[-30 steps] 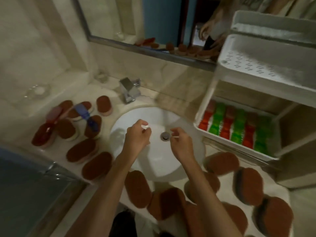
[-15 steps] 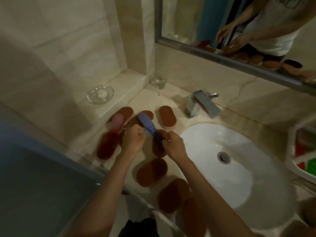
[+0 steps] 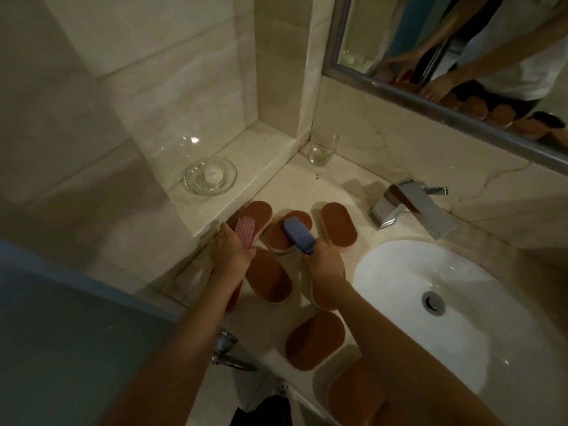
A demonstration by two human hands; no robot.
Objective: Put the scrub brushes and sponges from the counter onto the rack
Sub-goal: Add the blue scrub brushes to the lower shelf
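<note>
Left hand [image 3: 229, 256] is clamped on the pink brush [image 3: 245, 232], right hand [image 3: 326, 262] on the blue brush [image 3: 298, 235]; both brushes stick out toward upper left, bristles up, rack out of frame.

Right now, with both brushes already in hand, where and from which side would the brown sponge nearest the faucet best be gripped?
Probably across its two long edges, coming from above. That sponge lies flat on the counter, scouring face up, a long oval with free space beside it toward the faucet. The left hand holds the pink brush and the right hand the blue brush, so neither is free.
</note>
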